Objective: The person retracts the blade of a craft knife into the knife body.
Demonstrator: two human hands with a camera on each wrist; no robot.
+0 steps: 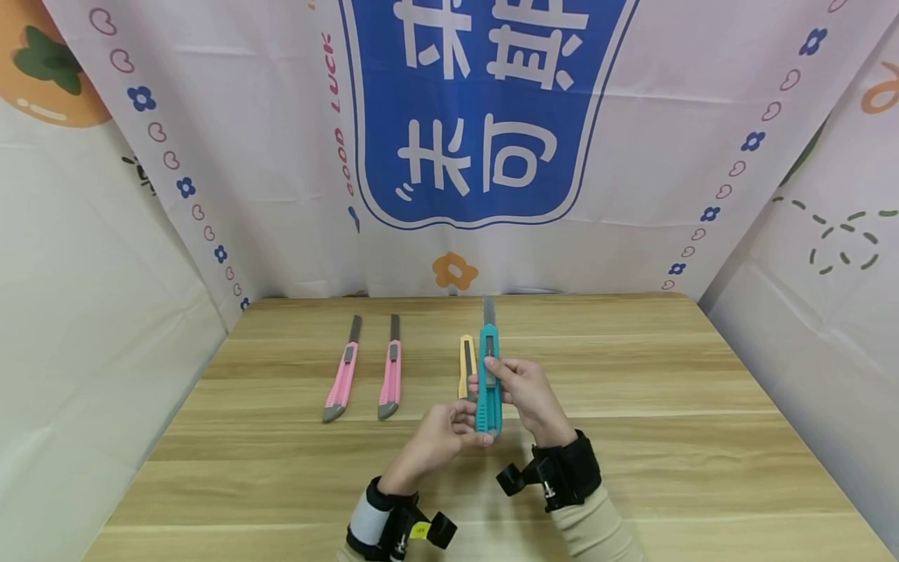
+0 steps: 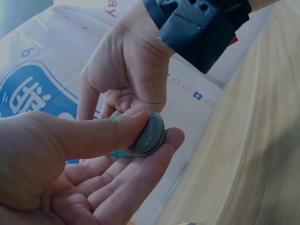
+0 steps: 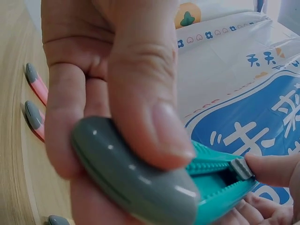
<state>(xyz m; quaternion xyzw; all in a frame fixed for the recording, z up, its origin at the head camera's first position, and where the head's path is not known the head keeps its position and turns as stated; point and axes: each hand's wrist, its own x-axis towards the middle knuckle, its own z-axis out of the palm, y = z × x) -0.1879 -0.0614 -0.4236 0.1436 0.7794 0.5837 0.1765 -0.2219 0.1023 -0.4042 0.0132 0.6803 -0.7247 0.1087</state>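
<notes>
A teal utility knife (image 1: 488, 406) is held between both hands above the table, its long blade (image 1: 488, 311) extended away from the person. My left hand (image 1: 441, 433) pinches the grey end cap (image 2: 152, 136) between thumb and fingers. Farther up the body, my right hand (image 1: 525, 390) grips the knife, with its thumb on the grey slider (image 3: 241, 168). Just left of the teal knife lies a yellow utility knife (image 1: 466, 367), partly hidden by the hands; whether its blade is out cannot be told.
Two pink utility knives (image 1: 342, 382) (image 1: 390, 380) lie side by side on the left of the wooden table (image 1: 632, 375), blades out and pointing to the back. A printed white cloth (image 1: 295, 156) hangs behind the table's far edge.
</notes>
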